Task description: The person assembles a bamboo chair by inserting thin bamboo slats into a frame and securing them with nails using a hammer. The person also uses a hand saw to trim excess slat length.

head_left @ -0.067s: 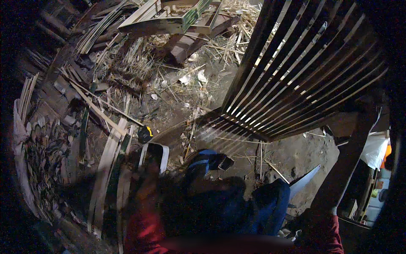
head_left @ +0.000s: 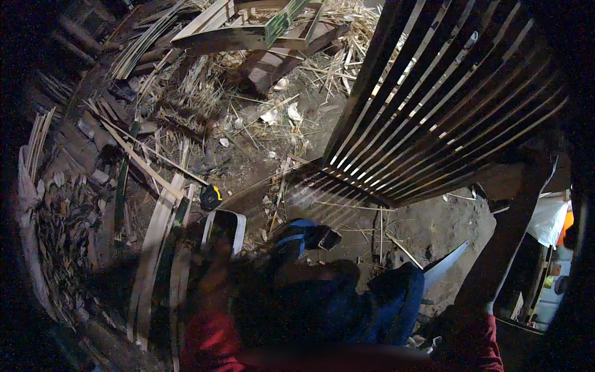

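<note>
A dark slatted wooden panel point(head_left: 427, 118) stands tilted at the upper right, light showing between its long strips. My right arm, in a red sleeve, reaches up to its lower right edge. My right hand point(head_left: 540, 168) appears closed on that edge, though deep shadow blurs the fingers. My left hand point(head_left: 222, 240) is low and left of centre, at a pale U-shaped piece point(head_left: 240, 230) that curves around it. Its fingers are lost in the dark, and what it grips is unclear. Just beyond lies a black and yellow tape measure point(head_left: 211, 197).
Long split wooden strips point(head_left: 152, 266) lie left of my left arm. A blue-strapped object point(head_left: 300, 235) rests near the middle, and a saw blade point(head_left: 447, 263) sticks out beside my blue-clad knee point(head_left: 400, 297). A wooden frame point(head_left: 223, 38) and straw-like shavings point(head_left: 356, 37) are at the back.
</note>
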`<state>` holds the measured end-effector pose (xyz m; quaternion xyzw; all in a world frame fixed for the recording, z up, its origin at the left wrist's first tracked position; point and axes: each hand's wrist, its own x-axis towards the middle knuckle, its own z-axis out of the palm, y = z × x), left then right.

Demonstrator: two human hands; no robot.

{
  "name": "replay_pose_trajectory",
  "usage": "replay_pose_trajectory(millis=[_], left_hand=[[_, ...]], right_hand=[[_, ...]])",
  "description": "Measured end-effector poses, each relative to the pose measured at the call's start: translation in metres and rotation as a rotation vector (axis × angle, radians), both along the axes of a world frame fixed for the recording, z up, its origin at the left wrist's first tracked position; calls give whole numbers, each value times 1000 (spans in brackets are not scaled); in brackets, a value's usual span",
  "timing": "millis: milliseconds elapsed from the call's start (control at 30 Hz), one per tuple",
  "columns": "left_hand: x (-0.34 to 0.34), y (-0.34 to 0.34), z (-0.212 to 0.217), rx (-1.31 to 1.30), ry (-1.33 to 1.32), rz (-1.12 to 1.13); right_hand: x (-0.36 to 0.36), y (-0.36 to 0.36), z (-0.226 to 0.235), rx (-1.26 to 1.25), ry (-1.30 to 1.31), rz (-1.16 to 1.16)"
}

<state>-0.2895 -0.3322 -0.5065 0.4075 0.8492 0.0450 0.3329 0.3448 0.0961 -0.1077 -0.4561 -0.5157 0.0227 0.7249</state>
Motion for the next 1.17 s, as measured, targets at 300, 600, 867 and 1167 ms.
replay_pose_trajectory(millis=[300,600,867,1167], left_hand=[[-22,52,-52,152,13,-95],[-2,285,401,855,35,-344],[279,389,1043,1838,-230,-924],[321,463,1161,1339,-351,-1318]], right_hand=[[11,6,-26,3,-1,-39],[-33,-15,-28,-316,-62,-58],[-64,-111,94,-763,448,246],[-35,-250,407,-425,555,109]])
